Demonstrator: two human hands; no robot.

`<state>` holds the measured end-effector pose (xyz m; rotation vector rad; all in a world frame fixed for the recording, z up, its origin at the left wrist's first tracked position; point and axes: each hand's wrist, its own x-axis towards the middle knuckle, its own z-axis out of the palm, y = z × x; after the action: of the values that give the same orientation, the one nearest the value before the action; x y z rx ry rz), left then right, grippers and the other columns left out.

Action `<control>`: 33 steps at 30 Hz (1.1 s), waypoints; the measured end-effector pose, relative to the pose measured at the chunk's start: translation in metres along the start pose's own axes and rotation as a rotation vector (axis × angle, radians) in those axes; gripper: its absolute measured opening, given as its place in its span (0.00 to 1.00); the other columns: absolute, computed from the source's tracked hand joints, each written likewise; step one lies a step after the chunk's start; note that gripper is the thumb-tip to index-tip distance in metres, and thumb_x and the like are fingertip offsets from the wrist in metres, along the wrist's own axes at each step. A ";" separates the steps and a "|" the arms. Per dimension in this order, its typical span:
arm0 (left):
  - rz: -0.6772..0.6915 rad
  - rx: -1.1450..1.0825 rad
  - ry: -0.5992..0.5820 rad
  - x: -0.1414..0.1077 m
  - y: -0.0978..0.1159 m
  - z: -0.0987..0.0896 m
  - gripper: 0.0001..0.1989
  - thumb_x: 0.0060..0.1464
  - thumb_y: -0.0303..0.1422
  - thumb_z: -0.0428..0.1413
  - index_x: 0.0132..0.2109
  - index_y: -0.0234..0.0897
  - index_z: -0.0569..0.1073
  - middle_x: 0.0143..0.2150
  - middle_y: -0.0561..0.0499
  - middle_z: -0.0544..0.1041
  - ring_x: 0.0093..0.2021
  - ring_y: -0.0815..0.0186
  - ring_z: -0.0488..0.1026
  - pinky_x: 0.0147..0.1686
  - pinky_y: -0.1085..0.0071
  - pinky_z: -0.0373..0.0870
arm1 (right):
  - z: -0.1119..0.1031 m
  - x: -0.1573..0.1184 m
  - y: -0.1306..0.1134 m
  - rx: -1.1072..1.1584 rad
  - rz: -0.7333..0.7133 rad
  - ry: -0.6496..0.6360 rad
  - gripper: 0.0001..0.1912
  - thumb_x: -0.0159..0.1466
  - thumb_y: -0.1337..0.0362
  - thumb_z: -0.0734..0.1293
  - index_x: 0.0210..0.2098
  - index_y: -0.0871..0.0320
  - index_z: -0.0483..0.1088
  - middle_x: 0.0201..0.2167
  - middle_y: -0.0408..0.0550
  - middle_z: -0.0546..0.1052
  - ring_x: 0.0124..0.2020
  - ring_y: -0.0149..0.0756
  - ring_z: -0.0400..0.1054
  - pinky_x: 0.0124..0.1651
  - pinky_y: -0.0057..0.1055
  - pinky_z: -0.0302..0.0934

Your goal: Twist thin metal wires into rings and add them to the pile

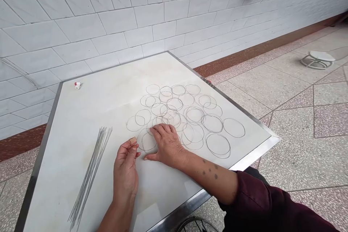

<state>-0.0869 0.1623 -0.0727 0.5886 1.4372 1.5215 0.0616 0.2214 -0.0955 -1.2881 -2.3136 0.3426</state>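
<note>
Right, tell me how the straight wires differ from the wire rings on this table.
The straight wires are unbent, while the wire rings are bent into loops. The straight wires lie in one narrow bunch; the wire rings spread widely, many overlapping. The right hand rests on the wire rings, not the straight wires. Both are thin grey wire on the white table top.

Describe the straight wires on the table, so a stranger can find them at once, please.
On the white steel-edged table, look left of the person's left hand. A long slanted bunch of thin wires lies there, straight, unlike the wire rings spread beside it.
</note>
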 end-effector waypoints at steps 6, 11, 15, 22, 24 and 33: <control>-0.010 -0.002 0.004 -0.001 0.000 0.000 0.16 0.48 0.38 0.65 0.45 0.41 0.79 0.51 0.50 0.76 0.49 0.64 0.69 0.44 0.69 0.66 | 0.004 -0.002 0.001 0.005 -0.034 0.044 0.43 0.52 0.38 0.73 0.56 0.61 0.68 0.56 0.59 0.71 0.58 0.54 0.60 0.61 0.51 0.51; 0.009 0.003 0.010 0.001 0.001 -0.002 0.15 0.49 0.38 0.64 0.45 0.41 0.78 0.52 0.49 0.75 0.50 0.62 0.70 0.46 0.66 0.65 | -0.005 0.001 0.005 0.134 -0.045 0.210 0.36 0.58 0.42 0.71 0.56 0.61 0.68 0.55 0.59 0.72 0.56 0.54 0.61 0.59 0.52 0.54; 0.130 0.044 0.031 0.005 0.006 -0.003 0.14 0.52 0.37 0.62 0.46 0.42 0.77 0.51 0.50 0.75 0.50 0.62 0.70 0.48 0.65 0.65 | -0.029 0.010 0.017 0.492 0.102 0.418 0.17 0.72 0.55 0.58 0.53 0.57 0.67 0.50 0.54 0.73 0.53 0.43 0.65 0.56 0.45 0.61; 0.397 0.393 0.173 -0.017 0.025 -0.028 0.15 0.55 0.39 0.59 0.50 0.44 0.75 0.46 0.50 0.77 0.46 0.60 0.73 0.48 0.62 0.69 | -0.055 -0.025 0.007 0.794 0.179 0.447 0.09 0.71 0.60 0.59 0.45 0.54 0.68 0.40 0.48 0.73 0.40 0.36 0.70 0.43 0.35 0.66; 0.378 0.580 0.264 -0.033 0.020 -0.052 0.14 0.55 0.41 0.59 0.48 0.45 0.77 0.46 0.50 0.78 0.44 0.59 0.74 0.46 0.60 0.69 | -0.054 -0.054 -0.003 0.743 0.074 0.318 0.08 0.71 0.62 0.60 0.43 0.54 0.69 0.36 0.46 0.73 0.35 0.33 0.69 0.39 0.32 0.66; 0.686 1.101 0.326 -0.058 -0.010 -0.133 0.11 0.60 0.33 0.50 0.43 0.43 0.77 0.42 0.44 0.77 0.44 0.51 0.72 0.48 0.53 0.67 | -0.026 -0.137 -0.014 0.467 -0.206 -0.095 0.11 0.70 0.69 0.58 0.44 0.56 0.71 0.36 0.47 0.75 0.36 0.35 0.71 0.40 0.30 0.68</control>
<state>-0.1699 0.0447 -0.0942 1.6731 2.4854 1.2006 0.1267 0.0975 -0.1053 -0.8148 -2.2328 0.8282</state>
